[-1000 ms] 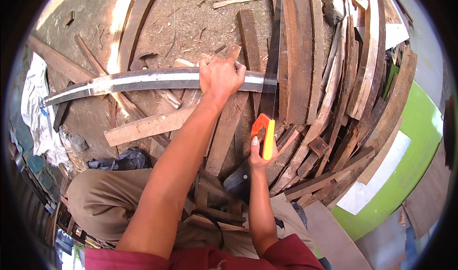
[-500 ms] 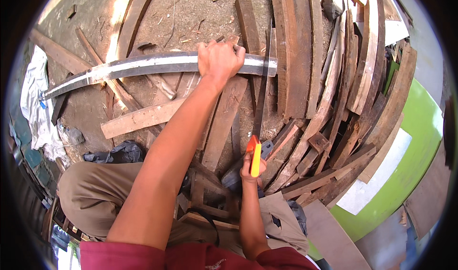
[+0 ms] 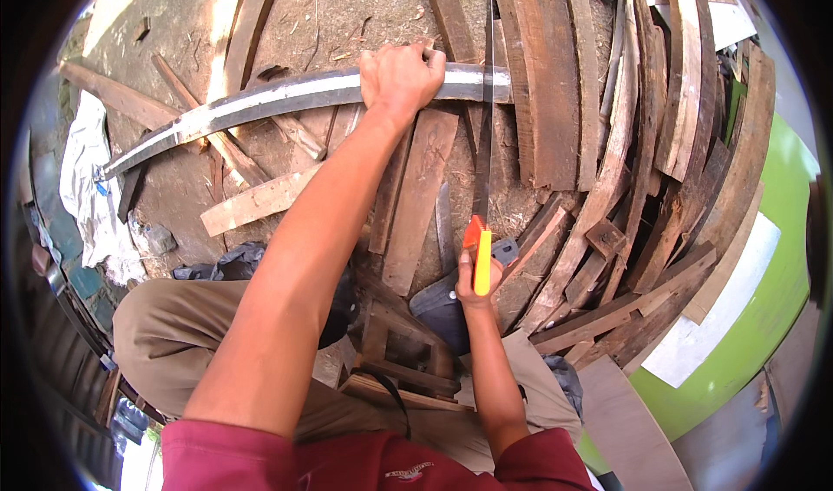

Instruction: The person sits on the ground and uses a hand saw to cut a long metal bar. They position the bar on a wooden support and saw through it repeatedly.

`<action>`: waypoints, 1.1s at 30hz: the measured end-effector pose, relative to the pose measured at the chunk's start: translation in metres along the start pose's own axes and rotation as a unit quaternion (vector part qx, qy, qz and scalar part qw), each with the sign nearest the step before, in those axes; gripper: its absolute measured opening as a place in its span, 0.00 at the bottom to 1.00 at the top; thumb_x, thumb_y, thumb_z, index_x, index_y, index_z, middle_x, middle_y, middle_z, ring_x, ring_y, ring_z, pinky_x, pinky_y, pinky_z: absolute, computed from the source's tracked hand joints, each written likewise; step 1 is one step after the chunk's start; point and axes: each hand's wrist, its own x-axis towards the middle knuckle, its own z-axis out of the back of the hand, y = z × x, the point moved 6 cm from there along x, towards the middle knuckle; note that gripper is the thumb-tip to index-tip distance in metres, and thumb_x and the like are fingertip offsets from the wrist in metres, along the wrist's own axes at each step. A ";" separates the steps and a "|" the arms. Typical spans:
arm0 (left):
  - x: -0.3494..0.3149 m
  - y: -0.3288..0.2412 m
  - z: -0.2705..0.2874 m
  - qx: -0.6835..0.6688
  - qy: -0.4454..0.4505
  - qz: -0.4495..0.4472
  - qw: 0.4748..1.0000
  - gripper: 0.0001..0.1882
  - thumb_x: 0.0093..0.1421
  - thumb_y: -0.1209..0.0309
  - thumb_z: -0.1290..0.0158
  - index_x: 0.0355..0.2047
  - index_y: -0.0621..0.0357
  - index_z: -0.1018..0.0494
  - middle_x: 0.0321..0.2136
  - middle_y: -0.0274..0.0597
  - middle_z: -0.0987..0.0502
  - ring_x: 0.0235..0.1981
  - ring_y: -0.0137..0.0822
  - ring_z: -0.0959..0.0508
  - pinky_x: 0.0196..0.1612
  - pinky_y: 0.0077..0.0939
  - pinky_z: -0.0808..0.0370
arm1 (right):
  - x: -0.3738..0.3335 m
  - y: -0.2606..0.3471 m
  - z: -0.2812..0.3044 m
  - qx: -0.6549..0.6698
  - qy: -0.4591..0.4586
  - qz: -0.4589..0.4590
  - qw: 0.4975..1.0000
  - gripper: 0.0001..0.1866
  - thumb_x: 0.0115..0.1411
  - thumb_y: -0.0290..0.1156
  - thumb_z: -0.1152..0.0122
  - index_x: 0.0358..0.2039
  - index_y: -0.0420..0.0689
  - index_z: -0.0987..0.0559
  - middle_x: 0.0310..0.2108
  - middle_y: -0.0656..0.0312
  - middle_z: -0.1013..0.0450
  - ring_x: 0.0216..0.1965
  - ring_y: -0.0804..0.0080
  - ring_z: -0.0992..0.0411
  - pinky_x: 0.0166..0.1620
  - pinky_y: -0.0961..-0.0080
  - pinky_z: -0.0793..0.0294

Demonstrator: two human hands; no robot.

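Observation:
My left hand (image 3: 402, 76) is closed over a long curved plank (image 3: 252, 102), dark with a white stripe along it, pressing near its right end. My right hand (image 3: 475, 278) grips the orange-and-yellow handle of a handsaw (image 3: 483, 261). The saw's long dark blade points away from me and crosses the plank between my left hand and its right end. How deep the teeth sit in the wood, if at all, cannot be made out. Below the plank, loose boards (image 3: 421, 200) lie on the ground, and a dark shoe (image 3: 438, 309) shows beside the saw handle.
Stacked curved timbers (image 3: 555, 101) stand close to the plank's right end, with more rough boards farther right. A green panel (image 3: 737, 309) curves along the right side. White cloth (image 3: 87, 187) lies at the left. A small wooden frame (image 3: 403, 352) sits between my legs.
The view has shifted, so the plank, saw and hands appear higher in it. The saw looks straighter up and down. Both hands keep their hold, and the blade still crosses the plank.

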 end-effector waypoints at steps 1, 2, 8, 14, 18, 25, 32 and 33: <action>0.000 0.000 0.003 -0.003 0.001 -0.002 1.000 0.24 0.62 0.51 0.56 0.35 0.52 0.16 0.32 0.48 0.16 0.42 0.42 0.19 0.49 0.40 0.34 | 0.000 0.003 -0.005 0.025 -0.019 -0.014 0.999 0.04 0.53 0.20 0.42 0.22 0.35 0.24 0.16 0.52 0.31 0.16 0.53 0.29 0.23 0.64 0.31; -0.001 -0.001 0.005 -0.005 0.002 -0.004 1.000 0.23 0.62 0.51 0.56 0.35 0.53 0.16 0.33 0.47 0.16 0.42 0.42 0.19 0.49 0.41 0.34 | -0.001 0.006 -0.008 0.021 -0.022 -0.020 0.999 0.06 0.53 0.20 0.41 0.21 0.36 0.26 0.15 0.53 0.33 0.15 0.54 0.31 0.22 0.64 0.33; 0.006 -0.017 0.007 0.067 -0.149 -0.147 0.976 0.21 0.64 0.55 0.55 0.37 0.56 0.19 0.38 0.48 0.17 0.43 0.45 0.19 0.51 0.45 0.31 | 0.002 0.022 -0.012 0.051 -0.030 -0.033 0.998 0.13 0.55 0.21 0.41 0.16 0.39 0.33 0.13 0.56 0.37 0.13 0.57 0.35 0.20 0.63 0.37; 0.012 -0.035 -0.006 -0.074 -0.054 0.020 0.996 0.20 0.66 0.59 0.57 0.33 0.59 0.19 0.30 0.58 0.17 0.36 0.53 0.16 0.46 0.47 0.26 | -0.002 0.018 0.007 0.027 -0.047 -0.019 0.998 0.05 0.54 0.20 0.41 0.22 0.35 0.24 0.16 0.54 0.31 0.16 0.57 0.28 0.22 0.67 0.32; 0.012 -0.037 -0.006 -0.077 -0.048 0.017 0.996 0.20 0.66 0.59 0.57 0.32 0.58 0.19 0.29 0.57 0.17 0.35 0.52 0.16 0.47 0.46 0.26 | 0.002 0.025 -0.003 0.032 -0.037 0.008 0.999 0.09 0.56 0.20 0.39 0.20 0.38 0.27 0.14 0.57 0.33 0.15 0.60 0.30 0.21 0.67 0.35; 0.000 -0.034 -0.007 -0.012 -0.112 -0.070 0.991 0.22 0.64 0.58 0.58 0.33 0.61 0.18 0.36 0.54 0.16 0.43 0.50 0.19 0.49 0.45 0.32 | 0.001 -0.001 0.007 0.077 -0.001 -0.046 0.996 0.16 0.60 0.25 0.37 0.17 0.39 0.31 0.13 0.59 0.37 0.13 0.66 0.37 0.21 0.67 0.40; 0.001 -0.035 -0.006 -0.058 -0.056 -0.024 0.996 0.24 0.63 0.58 0.58 0.32 0.62 0.17 0.33 0.58 0.17 0.40 0.54 0.18 0.50 0.47 0.29 | 0.002 0.020 -0.005 0.051 0.000 -0.036 0.998 0.14 0.56 0.20 0.37 0.16 0.39 0.30 0.12 0.59 0.35 0.12 0.65 0.35 0.20 0.69 0.38; 0.003 -0.035 -0.006 -0.063 -0.050 -0.021 0.997 0.24 0.63 0.58 0.58 0.31 0.62 0.17 0.33 0.59 0.17 0.39 0.55 0.18 0.50 0.47 0.29 | 0.000 0.020 -0.007 0.059 0.000 -0.028 0.998 0.13 0.55 0.20 0.37 0.16 0.39 0.30 0.12 0.59 0.36 0.12 0.65 0.35 0.20 0.69 0.38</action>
